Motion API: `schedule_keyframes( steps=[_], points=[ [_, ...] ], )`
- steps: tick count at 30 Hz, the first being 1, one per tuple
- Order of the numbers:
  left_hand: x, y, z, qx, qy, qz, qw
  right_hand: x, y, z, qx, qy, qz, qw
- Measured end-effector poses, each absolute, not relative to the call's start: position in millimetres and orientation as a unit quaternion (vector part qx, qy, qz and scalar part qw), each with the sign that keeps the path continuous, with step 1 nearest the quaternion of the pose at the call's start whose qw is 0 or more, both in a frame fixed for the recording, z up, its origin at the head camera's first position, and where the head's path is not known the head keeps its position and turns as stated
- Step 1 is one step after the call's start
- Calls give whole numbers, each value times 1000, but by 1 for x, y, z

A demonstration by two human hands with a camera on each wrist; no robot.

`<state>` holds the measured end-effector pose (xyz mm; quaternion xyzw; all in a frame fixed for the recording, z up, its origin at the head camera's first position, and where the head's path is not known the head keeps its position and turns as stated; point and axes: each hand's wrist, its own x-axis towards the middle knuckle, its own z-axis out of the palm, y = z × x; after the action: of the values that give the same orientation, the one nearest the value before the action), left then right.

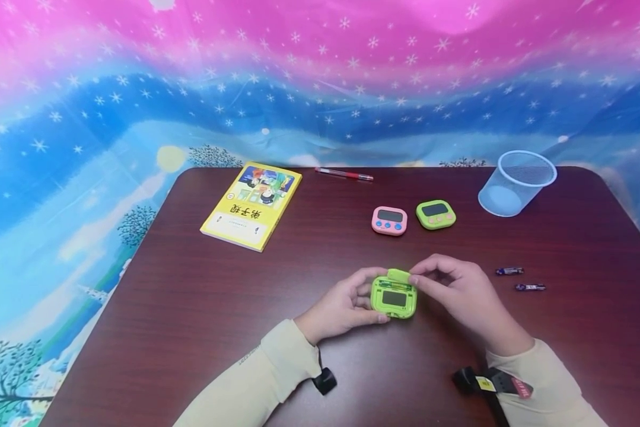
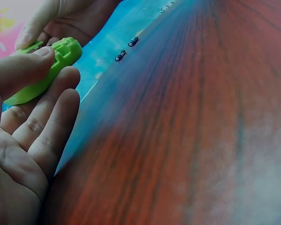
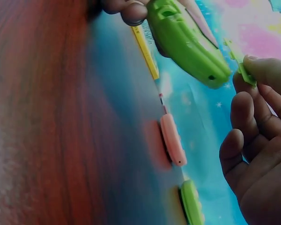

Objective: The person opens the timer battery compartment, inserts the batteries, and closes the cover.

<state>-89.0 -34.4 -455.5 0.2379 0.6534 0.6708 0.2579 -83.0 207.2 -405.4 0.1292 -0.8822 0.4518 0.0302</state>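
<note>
My left hand [image 1: 343, 305] grips a lime-green digital timer [image 1: 379, 303] by its edge, its back turned up. The battery slot is uncovered, and a green battery [image 1: 393, 285] shows inside. Between thumb and fingers, my right hand [image 1: 461, 293] pinches the small green battery cover [image 1: 398, 275] over the timer's far edge. In the right wrist view that cover [image 3: 243, 70] is apart from the timer body [image 3: 189, 51]. The left wrist view has the left thumb on top of the timer [image 2: 61, 54] and fingers beneath it.
Two dark batteries [image 1: 509, 271] lie right of my right hand. Beyond the hands are a pink timer [image 1: 389, 221] and a second green timer [image 1: 436, 214]. A blue mesh basket [image 1: 517, 184] stands back right, a yellow book [image 1: 251, 206] back left, a red pen [image 1: 344, 174] at the far edge.
</note>
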Motion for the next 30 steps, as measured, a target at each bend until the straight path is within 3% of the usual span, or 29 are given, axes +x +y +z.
schedule_keyframes(
  steps=[30],
  points=[
    [-90,-35,-457,269,663,654,246,-85,203,-417,202,-866,456,36]
  ],
)
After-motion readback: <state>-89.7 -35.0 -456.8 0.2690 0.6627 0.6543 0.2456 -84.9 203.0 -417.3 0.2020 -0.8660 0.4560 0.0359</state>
